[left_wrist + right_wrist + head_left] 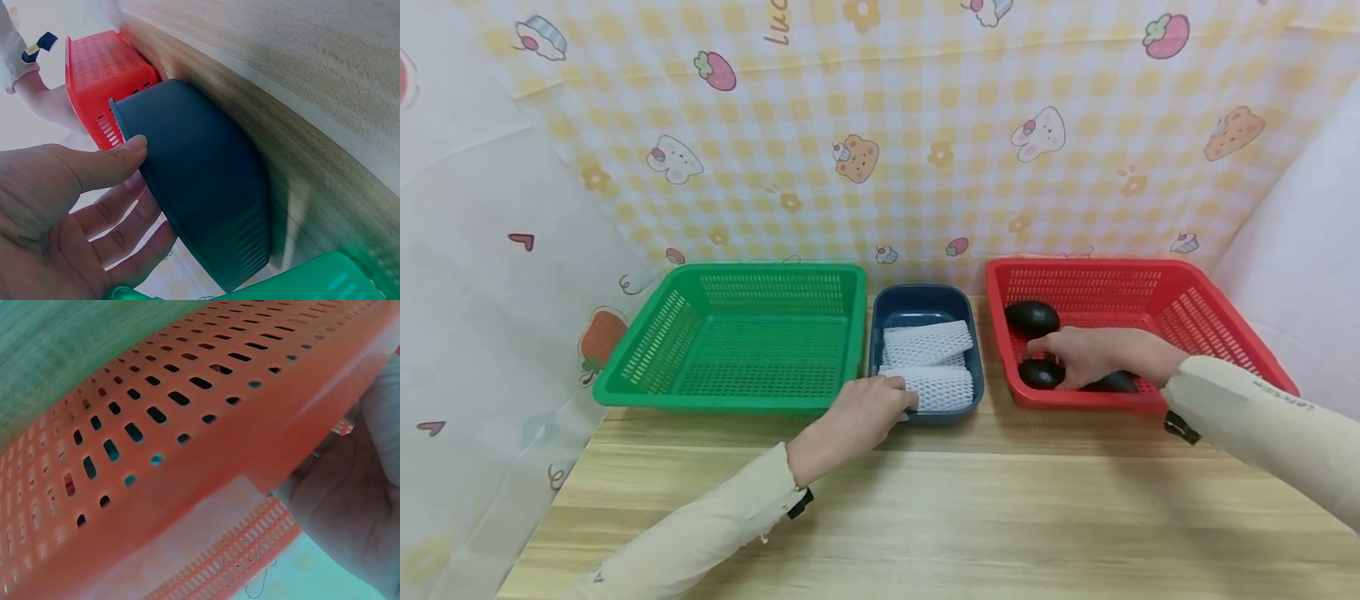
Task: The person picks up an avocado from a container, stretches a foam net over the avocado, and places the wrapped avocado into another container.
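Observation:
Several near-black oval avocados lie in the red basket (1217, 333); one avocado (1032, 317) is at its back left. My right hand (1086, 357) reaches over the front rim, fingers and thumb around another avocado (1040, 375) at the front left. Behind that hand an avocado (1112, 382) is partly hidden. White foam net sleeves (928, 343) fill the dark blue tray (922, 296). My left hand (871, 408) is over its front left corner, fingers at the end of the front sleeve (936, 388). In the left wrist view the thumb (119, 162) meets the tray's rim; the fingertips are hidden.
A green basket (730, 403) holding nothing visible stands left of the tray, close to it. All three containers stand in a row at the back of the wooden table (940, 517). A yellow checked cloth (917, 125) hangs right behind them, with white cloth at both sides.

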Available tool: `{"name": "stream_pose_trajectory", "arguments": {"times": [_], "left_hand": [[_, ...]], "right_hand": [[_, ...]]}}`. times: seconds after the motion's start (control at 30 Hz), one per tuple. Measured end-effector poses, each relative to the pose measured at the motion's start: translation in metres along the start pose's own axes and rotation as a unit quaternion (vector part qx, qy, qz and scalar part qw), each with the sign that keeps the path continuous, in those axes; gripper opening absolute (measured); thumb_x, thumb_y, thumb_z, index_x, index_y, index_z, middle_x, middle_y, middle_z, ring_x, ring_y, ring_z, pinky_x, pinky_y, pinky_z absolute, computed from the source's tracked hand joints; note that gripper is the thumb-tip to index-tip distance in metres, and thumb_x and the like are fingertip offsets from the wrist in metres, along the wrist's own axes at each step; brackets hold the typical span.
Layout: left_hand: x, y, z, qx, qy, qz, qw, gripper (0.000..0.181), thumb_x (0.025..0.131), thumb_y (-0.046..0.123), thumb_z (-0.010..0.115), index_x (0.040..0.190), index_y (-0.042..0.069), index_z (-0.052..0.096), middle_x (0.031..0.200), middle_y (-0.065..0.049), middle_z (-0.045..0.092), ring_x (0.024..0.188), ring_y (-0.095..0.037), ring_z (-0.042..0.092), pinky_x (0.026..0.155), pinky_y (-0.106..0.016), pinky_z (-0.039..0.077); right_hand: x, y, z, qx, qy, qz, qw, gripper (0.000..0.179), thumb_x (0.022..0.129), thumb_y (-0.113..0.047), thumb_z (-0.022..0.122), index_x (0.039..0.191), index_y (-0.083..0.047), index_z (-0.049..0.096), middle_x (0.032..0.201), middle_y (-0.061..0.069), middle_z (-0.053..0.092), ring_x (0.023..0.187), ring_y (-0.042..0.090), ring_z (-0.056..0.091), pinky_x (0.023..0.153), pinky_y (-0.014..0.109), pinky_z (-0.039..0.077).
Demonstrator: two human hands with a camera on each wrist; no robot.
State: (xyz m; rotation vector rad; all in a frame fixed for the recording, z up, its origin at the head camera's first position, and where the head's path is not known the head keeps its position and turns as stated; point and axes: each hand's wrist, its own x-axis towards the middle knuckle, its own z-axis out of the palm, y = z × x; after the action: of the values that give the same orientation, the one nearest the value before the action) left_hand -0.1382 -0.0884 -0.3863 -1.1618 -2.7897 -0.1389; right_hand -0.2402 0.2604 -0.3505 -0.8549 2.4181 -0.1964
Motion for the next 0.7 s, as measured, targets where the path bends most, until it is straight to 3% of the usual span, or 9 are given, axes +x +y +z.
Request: {"name": "stream_pose_trajectory", "arguments": {"times": [0.47,0.7], "left_hand": [[0.0,0.0,-0.001,0.004,0.016,0.005,0.9999,0.007,0.09,0.016,0.079,0.096,0.019,0.078,0.084,0.002,0.065,0.074,-0.018,0.066,0.056,-0.03,0.053],[-0.002,0.001,-0.001,0.009,0.012,0.003,0.9999,0.007,0.091,0.017,0.079,0.097,0.019,0.078,0.085,0.002,0.066,0.074,-0.017,0.065,0.055,-0.029,0.052]], "right_hand": [[-0.002,0.004,-0.004,-0.01,0.02,-0.006,0.9997,0.089,0.073,-0.049,0.09,0.143,-0.007,0.055,0.103,-0.001,0.063,0.091,0.02,0.058,0.08,0.041,0.054],[-0.01,0.0,-0.007,-0.003,0.043,-0.009,0.999,0.085,0.072,-0.048,0.09,0.142,-0.013,0.056,0.105,-0.001,0.063,0.092,0.021,0.059,0.079,0.038,0.056]]}}
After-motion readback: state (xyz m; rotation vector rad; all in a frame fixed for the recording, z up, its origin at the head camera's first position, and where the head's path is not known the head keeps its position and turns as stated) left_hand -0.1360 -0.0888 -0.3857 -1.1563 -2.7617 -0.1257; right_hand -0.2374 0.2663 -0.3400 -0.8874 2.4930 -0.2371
